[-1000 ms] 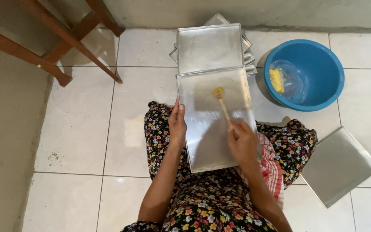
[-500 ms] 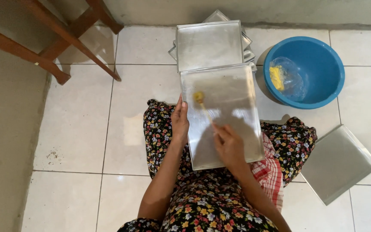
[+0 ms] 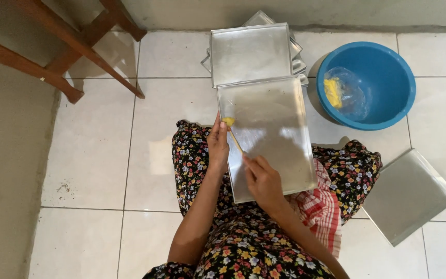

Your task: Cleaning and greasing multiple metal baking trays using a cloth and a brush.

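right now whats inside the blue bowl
Inside the blue bowl: a clear plastic bag with a yellow lump. Anything beneath the bag is covered.

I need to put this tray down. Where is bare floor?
Bare tiles lie left of the lap, between the chair legs and the knee. Ahead is crowded: stacked trays and blue bowl. Another tray lies right.

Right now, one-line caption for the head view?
Seated person's left hand steadies a rectangular metal baking tray on the lap while the right hand brushes it with a yellow-tipped stick brush.
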